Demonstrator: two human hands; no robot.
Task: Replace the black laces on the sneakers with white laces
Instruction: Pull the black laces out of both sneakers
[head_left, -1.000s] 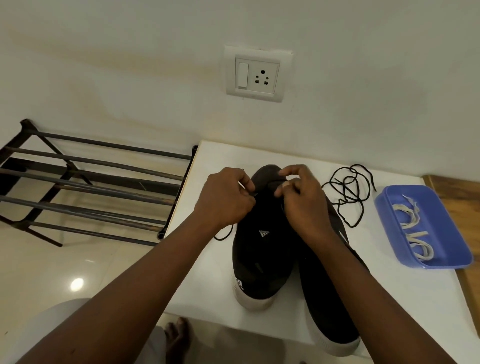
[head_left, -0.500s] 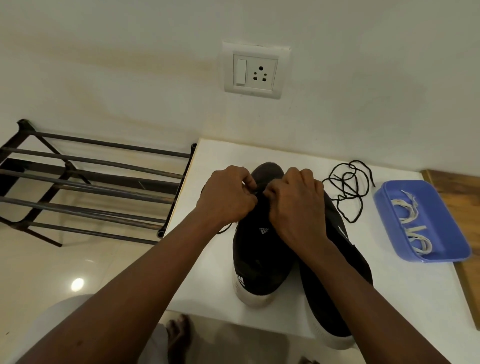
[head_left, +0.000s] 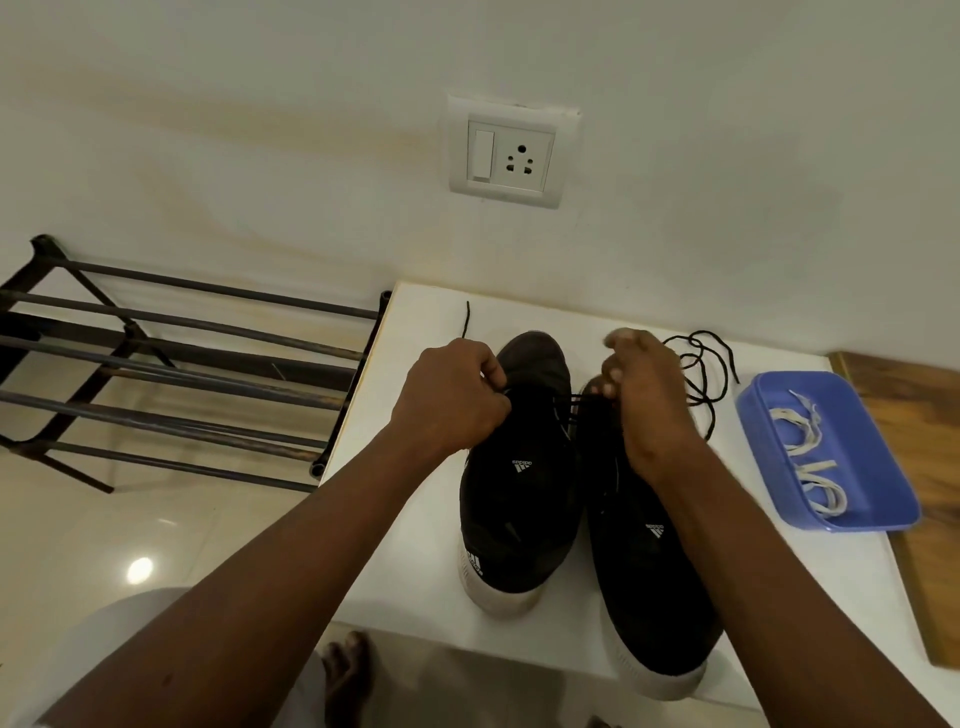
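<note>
Two black sneakers with white soles stand side by side on a white table (head_left: 415, 561), the left sneaker (head_left: 519, 499) further back than the right sneaker (head_left: 649, 582). My left hand (head_left: 452, 400) grips one end of the left sneaker's black lace (head_left: 569, 402), whose tip sticks up beyond my fist. My right hand (head_left: 644, 395) pinches the other end over the shoe's front. A loose black lace (head_left: 701, 374) lies coiled behind the right sneaker. White laces (head_left: 810, 457) lie in a blue tray (head_left: 883, 499) at the right.
A black metal shoe rack (head_left: 171, 364) stands left of the table against the wall. A wall socket (head_left: 511, 153) sits above the table. A wooden surface (head_left: 924, 447) borders the tray on the right. My bare foot (head_left: 345, 670) shows below the table's front edge.
My hands have drawn apart, the right one moving right off the left sneaker's tongue. The black lace is now stretched between them and one end sticks up past my left fist.
</note>
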